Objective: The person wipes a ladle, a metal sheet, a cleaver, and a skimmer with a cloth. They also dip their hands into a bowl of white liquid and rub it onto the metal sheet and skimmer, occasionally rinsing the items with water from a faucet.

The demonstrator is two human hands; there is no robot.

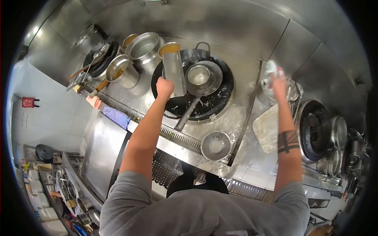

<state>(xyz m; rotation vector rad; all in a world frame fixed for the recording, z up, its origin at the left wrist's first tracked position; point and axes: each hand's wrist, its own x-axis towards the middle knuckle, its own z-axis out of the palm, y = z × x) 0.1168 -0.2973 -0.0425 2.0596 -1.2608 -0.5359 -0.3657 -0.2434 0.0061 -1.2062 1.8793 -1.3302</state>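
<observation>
My left hand [165,87] is closed on a long rectangular metal piece [174,70], tilted over the left side of a large black wok [220,104]. Inside the wok rests a long-handled strainer [215,74] with a small metal bowl [198,76] on it. To the right, my right hand [278,80] is raised beside metal pots [264,90], its fingers around a pale crumpled thing, perhaps a cloth [271,67]. Below the right forearm lies a stained whitish board or cloth [265,128].
Metal pots [143,47] and a container of brown liquid [120,70] stand left of the wok. A metal bowl [215,145] sits at the counter's front. Another dark wok [315,129] and pans are at right. A purple cloth [117,117] lies on the left edge.
</observation>
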